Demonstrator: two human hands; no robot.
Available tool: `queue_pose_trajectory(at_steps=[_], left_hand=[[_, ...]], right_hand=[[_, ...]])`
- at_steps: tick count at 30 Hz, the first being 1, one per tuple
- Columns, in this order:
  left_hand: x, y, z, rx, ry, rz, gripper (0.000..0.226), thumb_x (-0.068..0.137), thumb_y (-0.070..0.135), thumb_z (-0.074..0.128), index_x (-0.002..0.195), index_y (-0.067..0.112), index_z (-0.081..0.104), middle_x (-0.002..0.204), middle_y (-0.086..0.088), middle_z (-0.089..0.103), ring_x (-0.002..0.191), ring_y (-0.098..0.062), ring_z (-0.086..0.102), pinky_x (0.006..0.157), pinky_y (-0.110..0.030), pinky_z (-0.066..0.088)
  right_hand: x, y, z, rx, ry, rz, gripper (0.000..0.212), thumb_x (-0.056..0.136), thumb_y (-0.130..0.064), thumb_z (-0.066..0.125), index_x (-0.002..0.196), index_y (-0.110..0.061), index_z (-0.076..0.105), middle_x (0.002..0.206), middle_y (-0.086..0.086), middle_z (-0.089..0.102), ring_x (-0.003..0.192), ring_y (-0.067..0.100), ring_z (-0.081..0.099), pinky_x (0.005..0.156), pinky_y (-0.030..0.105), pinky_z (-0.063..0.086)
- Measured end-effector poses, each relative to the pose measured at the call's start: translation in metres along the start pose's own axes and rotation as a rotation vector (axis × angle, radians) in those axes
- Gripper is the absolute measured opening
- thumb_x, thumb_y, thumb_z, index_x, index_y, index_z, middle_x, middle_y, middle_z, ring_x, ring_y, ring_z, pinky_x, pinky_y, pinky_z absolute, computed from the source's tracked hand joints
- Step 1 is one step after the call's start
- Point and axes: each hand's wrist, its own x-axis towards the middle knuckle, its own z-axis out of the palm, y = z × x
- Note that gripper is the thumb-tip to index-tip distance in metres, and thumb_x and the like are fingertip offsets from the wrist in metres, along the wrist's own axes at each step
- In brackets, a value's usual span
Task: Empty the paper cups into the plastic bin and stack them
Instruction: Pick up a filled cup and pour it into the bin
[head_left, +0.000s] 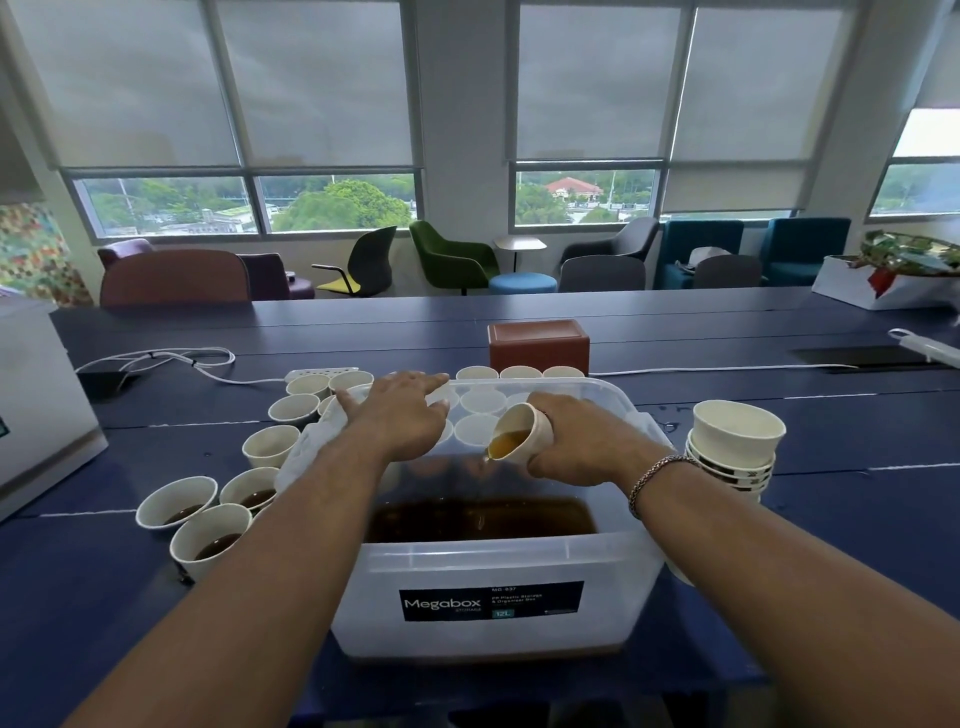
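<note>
partway through, i'd say: a stack of emptied cups (735, 447) stands right of the megabox plastic bin (488, 587), whose bottom already holds brown liquid, while many filled cups (200, 525) wait on the blue table (857, 545) to the left and beyond. the right hand (576, 441) grips a paper cup (519, 431) tipped over the bin, amber liquid at its lip. the left hand (400, 415) reaches flat, fingers spread, holding nothing.

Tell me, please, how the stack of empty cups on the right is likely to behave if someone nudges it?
The stack probably slides or topples easily: empty paper cups are light. It already leans, with the top cup tilted, so it seems loosely nested. It may skid, as droplets glisten on the table nearby.
</note>
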Motion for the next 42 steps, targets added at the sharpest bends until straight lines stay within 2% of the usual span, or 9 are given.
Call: queue_pose_trajectory(at_steps=[5, 8, 14, 25, 42], left_hand=[[0.0002, -0.0006, 0.001, 0.004, -0.003, 0.006, 0.049, 0.103, 0.046, 0.039, 0.151, 0.042, 0.028, 0.163, 0.007, 0.019, 0.151, -0.024, 0.014, 0.113, -0.069, -0.005], [0.0002, -0.0009, 0.0014, 0.008, -0.005, 0.01, 0.05, 0.103, 0.046, 0.039, 0.151, 0.042, 0.027, 0.164, 0.007, 0.018, 0.152, -0.023, 0.013, 0.113, -0.069, -0.005], [0.0025, -0.0035, 0.0039, 0.0, -0.009, 0.011, 0.051, 0.102, 0.045, 0.04, 0.151, 0.043, 0.027, 0.164, 0.007, 0.017, 0.152, -0.023, 0.011, 0.113, -0.07, -0.006], [0.0026, -0.0042, 0.0046, 0.006, -0.014, 0.014, 0.052, 0.102, 0.045, 0.042, 0.151, 0.043, 0.026, 0.164, 0.007, 0.016, 0.152, -0.024, 0.01, 0.113, -0.07, -0.007], [0.0037, -0.0052, 0.0052, 0.008, -0.018, 0.024, 0.053, 0.102, 0.039, 0.043, 0.152, 0.041, 0.025, 0.164, 0.006, 0.016, 0.152, -0.023, 0.01, 0.113, -0.07, -0.007]], right_hand=[[-0.0011, 0.0012, -0.0003, -0.053, 0.069, 0.002, 0.046, 0.078, -0.039, 0.074, 0.118, -0.027, 0.053, 0.116, -0.003, 0.063, 0.1, 0.015, 0.057, 0.089, 0.035, 0.048], [-0.0008, 0.0004, -0.0015, -0.118, 0.141, 0.004, 0.048, 0.074, -0.044, 0.073, 0.115, -0.03, 0.052, 0.111, -0.004, 0.065, 0.097, 0.017, 0.059, 0.088, 0.04, 0.05], [-0.001, -0.0029, -0.0022, -0.14, 0.245, 0.013, 0.058, 0.072, -0.041, 0.074, 0.121, -0.033, 0.045, 0.116, -0.005, 0.062, 0.102, 0.018, 0.057, 0.085, 0.045, 0.054], [-0.0014, -0.0047, -0.0037, -0.281, 0.3, 0.012, 0.064, 0.081, -0.041, 0.072, 0.132, -0.029, 0.036, 0.128, -0.001, 0.053, 0.117, 0.019, 0.049, 0.093, 0.039, 0.049], [-0.0002, -0.0076, -0.0036, -0.397, 0.386, -0.024, 0.067, 0.081, -0.036, 0.073, 0.136, -0.027, 0.036, 0.134, 0.002, 0.05, 0.122, 0.023, 0.045, 0.095, 0.039, 0.047]])
